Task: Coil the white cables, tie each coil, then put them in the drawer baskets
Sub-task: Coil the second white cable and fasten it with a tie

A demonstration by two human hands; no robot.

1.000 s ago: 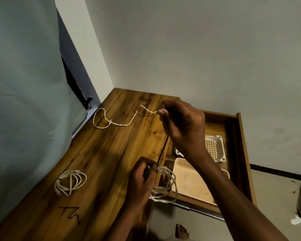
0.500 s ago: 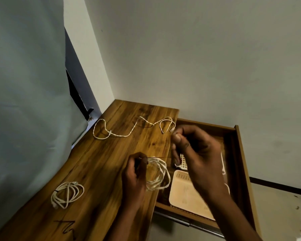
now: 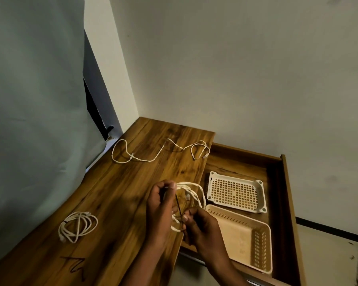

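1. Tied coil [image 3: 77, 226]: white cable, looped and bound with a dark tie, lying on the tabletop [image 3: 120, 195] at the left, well apart from the hands.
2. Black tie [image 3: 74, 265]: loose zigzag strip near the front edge of the tabletop.
3. Loose cable [image 3: 153, 153]: white, uncoiled, stretched across the far part of the tabletop, its plug end at the edge beside the drawer.
4. Left hand [image 3: 161, 209]: fingers curled, gripping the held coil [image 3: 191, 195] over the tabletop's right edge.
5. Right hand [image 3: 203, 230]: just beside the left, pinching a thin black tie strip [image 3: 178, 205] that crosses the held coil.
6. Drawer [image 3: 277, 182]: open, wooden, right of the tabletop.
7. White basket [image 3: 236, 191]: in the far part of the drawer.
8. Beige basket [image 3: 244, 238]: in front of the white one, touching it.
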